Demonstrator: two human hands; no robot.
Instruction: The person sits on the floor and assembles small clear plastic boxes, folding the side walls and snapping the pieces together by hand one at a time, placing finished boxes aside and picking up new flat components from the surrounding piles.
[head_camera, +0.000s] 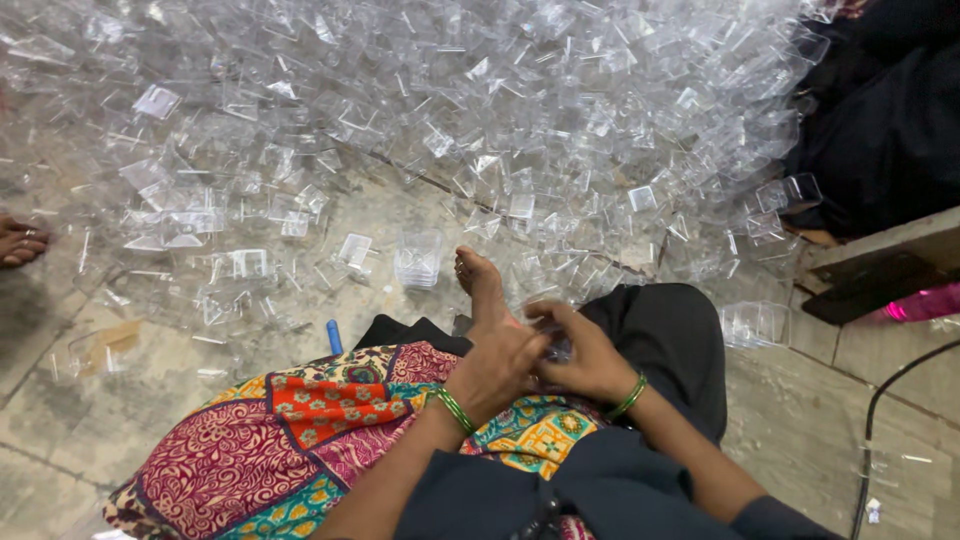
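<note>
I sit on the floor with my two hands pressed together over my lap. My left hand (503, 362) and my right hand (588, 358) both close around a small clear plastic piece (557, 347), mostly hidden between the fingers. Each wrist wears green bangles. My bare foot (480, 283) stretches forward just beyond the hands. A huge heap of clear plastic boxes and lids (450, 110) covers the floor ahead. A stack of clear square containers (418, 258) stands close to the foot.
A colourful patterned cloth (300, 430) lies over my lap at the left. A blue pen-like object (334, 337) rests on the stone floor. Another person's toes (20, 240) show at the left edge. A wooden board (880, 262), black cable (880, 410) and dark-clothed person (890, 120) are on the right.
</note>
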